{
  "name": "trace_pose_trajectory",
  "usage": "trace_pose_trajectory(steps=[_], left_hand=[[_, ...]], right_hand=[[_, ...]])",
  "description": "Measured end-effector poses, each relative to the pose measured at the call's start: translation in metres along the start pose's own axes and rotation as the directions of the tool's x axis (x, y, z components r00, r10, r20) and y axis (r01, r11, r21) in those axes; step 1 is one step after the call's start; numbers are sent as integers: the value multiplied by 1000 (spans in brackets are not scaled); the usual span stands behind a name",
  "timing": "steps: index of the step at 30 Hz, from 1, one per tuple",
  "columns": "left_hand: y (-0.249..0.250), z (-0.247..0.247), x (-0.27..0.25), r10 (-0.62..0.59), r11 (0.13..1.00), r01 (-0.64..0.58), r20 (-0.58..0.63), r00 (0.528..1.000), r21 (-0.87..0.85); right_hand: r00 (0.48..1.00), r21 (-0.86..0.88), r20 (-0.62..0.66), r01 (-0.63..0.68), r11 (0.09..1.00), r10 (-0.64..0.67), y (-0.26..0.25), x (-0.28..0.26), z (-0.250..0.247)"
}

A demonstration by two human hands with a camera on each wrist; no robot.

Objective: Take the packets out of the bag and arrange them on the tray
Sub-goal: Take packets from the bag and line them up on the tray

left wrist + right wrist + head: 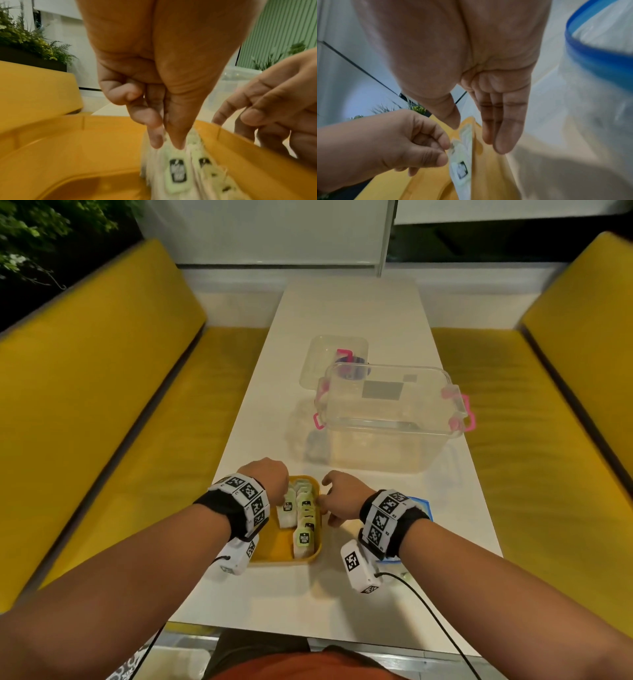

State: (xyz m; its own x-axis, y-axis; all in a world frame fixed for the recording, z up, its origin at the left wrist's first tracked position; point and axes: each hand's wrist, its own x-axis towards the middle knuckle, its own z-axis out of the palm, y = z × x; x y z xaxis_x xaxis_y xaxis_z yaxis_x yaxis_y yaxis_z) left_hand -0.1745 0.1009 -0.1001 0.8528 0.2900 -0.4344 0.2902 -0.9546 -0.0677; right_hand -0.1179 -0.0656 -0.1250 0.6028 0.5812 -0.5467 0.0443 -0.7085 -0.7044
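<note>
A small yellow tray sits on the white table near its front edge. Several white packets with green labels lie in rows along the tray's right half. My left hand is over the tray's far left part, and its thumb and fingers pinch the top edge of a packet. My right hand hovers by the tray's right rim with straight fingers, holding nothing. The clear bag with a blue zip strip lies on the table to the right, mostly hidden under my right wrist.
A large clear plastic box with pink latches stands beyond the tray, its lid lying behind it. Yellow benches flank the white table on both sides. Cables run from both wrist cameras.
</note>
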Motion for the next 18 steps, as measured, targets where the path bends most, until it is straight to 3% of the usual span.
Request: trace_pose_trajectory(steps=[4, 6, 9, 13, 16, 18], left_hand=[[10, -21, -12, 32, 986, -57, -159, 987, -157], [27, -30, -23, 103, 948, -166, -233, 967, -272], [68, -33, -34, 253, 859, -342, -265, 930, -380], [124, -15, -29, 369, 851, -420, -211, 905, -314], [151, 1, -23, 374, 899, -386, -97, 922, -208], [160, 12, -18, 342, 922, -344, -41, 939, -176]], right_hand=[[990, 31, -118, 85, 996, -81, 8, -16, -25], [970, 67, -191, 166, 984, -151, 19, -29, -41], [908, -55, -360, 206, 977, -212, 44, -51, -64], [883, -216, -456, 7, 976, -107, 88, -72, -75], [902, -249, -432, -149, 957, 28, 114, -82, -71], [918, -246, -392, -160, 956, 53, 128, -87, -67]])
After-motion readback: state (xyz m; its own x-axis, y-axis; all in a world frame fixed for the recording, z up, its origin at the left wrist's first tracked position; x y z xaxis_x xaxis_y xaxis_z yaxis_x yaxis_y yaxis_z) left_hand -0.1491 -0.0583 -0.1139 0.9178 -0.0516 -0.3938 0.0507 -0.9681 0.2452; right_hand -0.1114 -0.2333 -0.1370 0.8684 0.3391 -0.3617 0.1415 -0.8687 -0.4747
